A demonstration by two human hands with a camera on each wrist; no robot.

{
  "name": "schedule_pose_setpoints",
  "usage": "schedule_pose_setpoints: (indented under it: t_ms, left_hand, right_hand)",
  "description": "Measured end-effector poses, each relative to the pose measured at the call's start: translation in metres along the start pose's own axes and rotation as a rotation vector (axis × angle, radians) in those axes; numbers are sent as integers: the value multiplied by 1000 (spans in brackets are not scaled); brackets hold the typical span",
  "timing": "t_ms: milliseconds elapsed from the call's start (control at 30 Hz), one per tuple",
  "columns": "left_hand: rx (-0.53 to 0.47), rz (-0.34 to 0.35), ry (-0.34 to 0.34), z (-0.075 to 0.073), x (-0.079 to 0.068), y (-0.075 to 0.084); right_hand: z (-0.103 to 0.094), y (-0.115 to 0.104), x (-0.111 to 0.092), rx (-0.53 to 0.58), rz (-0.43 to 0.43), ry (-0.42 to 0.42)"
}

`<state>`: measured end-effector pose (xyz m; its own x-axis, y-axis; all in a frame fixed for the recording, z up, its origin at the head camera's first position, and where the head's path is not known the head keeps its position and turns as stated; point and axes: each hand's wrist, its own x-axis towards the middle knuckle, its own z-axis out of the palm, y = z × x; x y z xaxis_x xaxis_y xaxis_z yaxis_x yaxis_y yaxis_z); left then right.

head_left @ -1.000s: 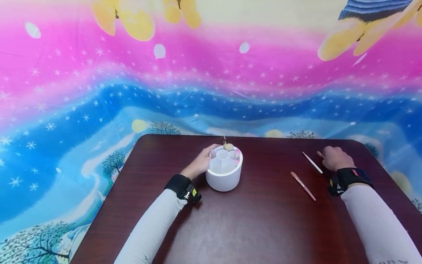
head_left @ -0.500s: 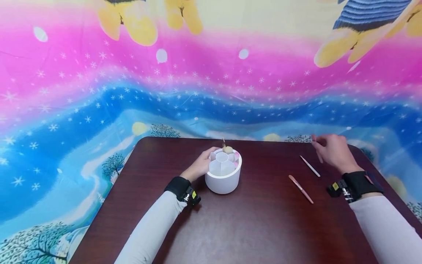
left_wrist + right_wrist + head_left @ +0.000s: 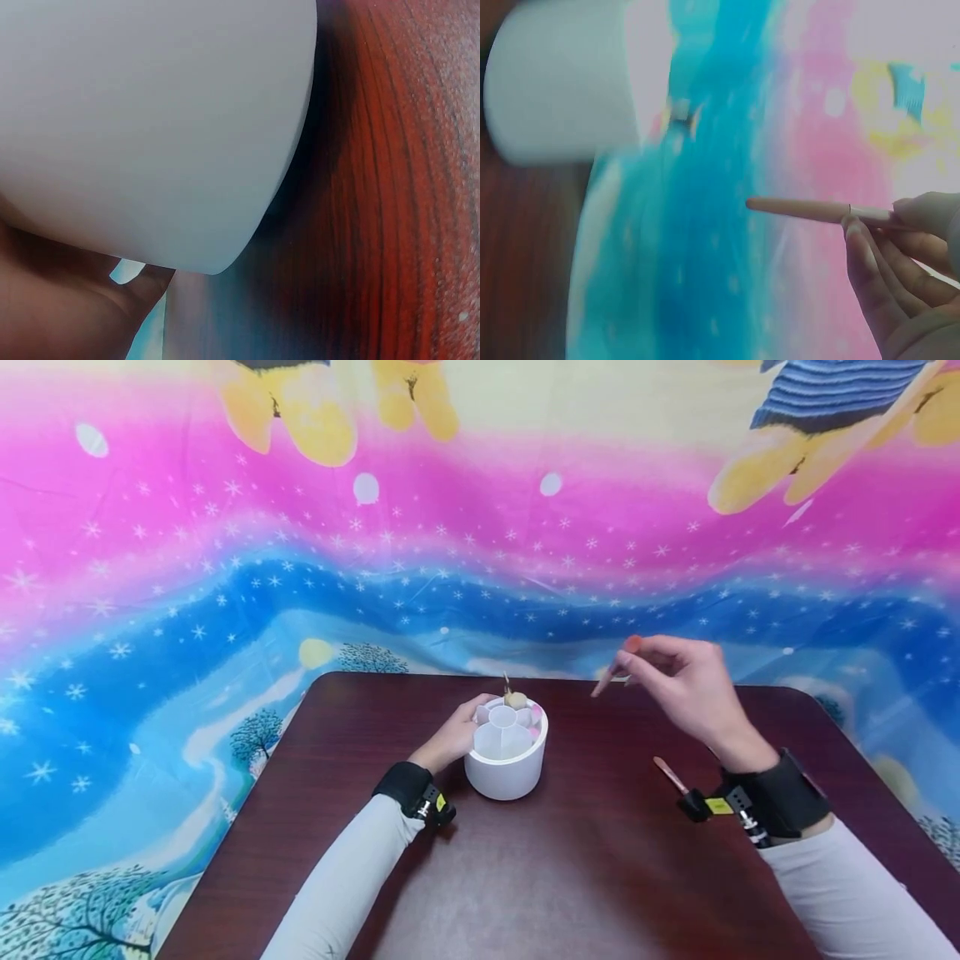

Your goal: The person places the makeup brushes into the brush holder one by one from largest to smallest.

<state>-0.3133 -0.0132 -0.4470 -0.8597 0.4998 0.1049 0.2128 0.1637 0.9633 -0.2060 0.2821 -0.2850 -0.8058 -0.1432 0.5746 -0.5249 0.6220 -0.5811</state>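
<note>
A white round holder (image 3: 504, 778) with petal-shaped compartments stands on the table, filling much of the left wrist view. My left hand (image 3: 453, 735) grips its left side, fingers partly hidden behind it. Inside, at the back, are a small yellowish piece (image 3: 515, 700) with a thin gold stick and some pink tips (image 3: 536, 716). My right hand (image 3: 693, 685) holds a slim makeup brush (image 3: 802, 209) in the air, right of the holder. Fingers and thumb pinch it near its metal collar, and its tapered pink handle end points down toward the holder. The orange head (image 3: 633, 643) shows above the fingertips.
A second pink makeup brush (image 3: 667, 772) lies on the dark wooden table (image 3: 570, 860), partly covered by the right wrist camera (image 3: 697, 806). A printed cloth (image 3: 450, 543) hangs along the table's back edge.
My right hand has lifted the brush off the right side of the table and carried it left toward the holder. It now covers the white stick. My left hand stays on the holder.
</note>
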Motion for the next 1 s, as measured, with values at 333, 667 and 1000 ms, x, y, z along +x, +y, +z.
schedule_pose_setpoints:
  t_ms: [333,667,1000]
  left_hand:
    - [14,11,8,-1,-2,2]
    - [22,33,-7,2,0,0]
    - [25,-4,15,-1,-1,2]
  right_hand:
    - [72,-21,-8,270,15,-253]
    - [82,-8,-20,83,32,-287]
    - [20,16,-10,-46,66,-167]
